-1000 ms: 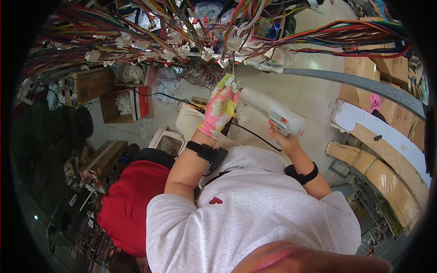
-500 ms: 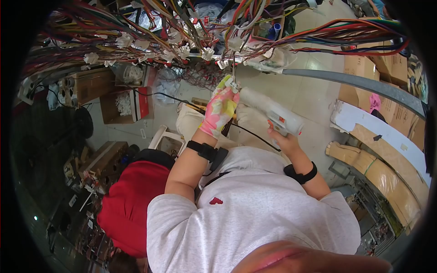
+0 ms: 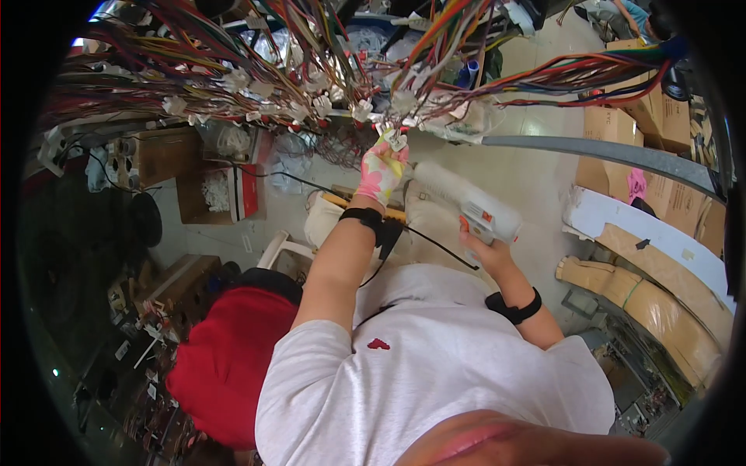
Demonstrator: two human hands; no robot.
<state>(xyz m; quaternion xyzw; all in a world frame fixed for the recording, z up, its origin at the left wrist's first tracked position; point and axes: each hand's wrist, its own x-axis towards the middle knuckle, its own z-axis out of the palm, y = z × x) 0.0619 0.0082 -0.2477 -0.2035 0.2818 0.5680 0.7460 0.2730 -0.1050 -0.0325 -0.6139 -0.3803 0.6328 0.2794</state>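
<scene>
My left hand (image 3: 381, 172), in a pink, yellow and white patterned glove, reaches up to the hanging wires. Its fingers are closed on a white plastic connector (image 3: 397, 141) at the end of a wire bundle. In my bare right hand (image 3: 488, 252) is a white glue gun (image 3: 474, 200) with a long thick barrel, gripped by its handle near the orange trigger. The gun's tip points up and left, a short way from the gloved hand and below the connector. Black bands circle both my forearms.
Many coloured wires (image 3: 256, 70) with white connectors hang along a rail across the top. A grey curved bar (image 3: 606, 147) runs to the right. Cardboard boxes (image 3: 610, 128) and wrapped boards (image 3: 653, 303) stand at right. A person in red (image 3: 233, 349) is close at my left.
My left hand has gone up and slightly away from the gun's tip with the connector. The gun has shifted only slightly; a wider gap now separates its tip from the connector.
</scene>
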